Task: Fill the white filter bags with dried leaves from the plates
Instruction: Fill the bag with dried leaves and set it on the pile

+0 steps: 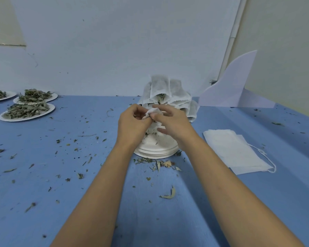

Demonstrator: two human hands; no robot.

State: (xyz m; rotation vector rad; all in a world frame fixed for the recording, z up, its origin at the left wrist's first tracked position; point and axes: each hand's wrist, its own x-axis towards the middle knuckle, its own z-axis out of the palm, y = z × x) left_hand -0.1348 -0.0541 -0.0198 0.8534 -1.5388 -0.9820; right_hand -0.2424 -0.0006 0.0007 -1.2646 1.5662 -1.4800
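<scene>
Soft, even, cool light falls from above; shadows on the desk (64, 184) are faint. No glare. Wide-angle bending curves the edges; the whole frame looks slightly soft.

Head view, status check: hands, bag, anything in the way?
Left grip and right grip both pinching one filter bag above the plate stack. Filled bags piled right behind. Leaf plates far left, path unobstructed.
</scene>
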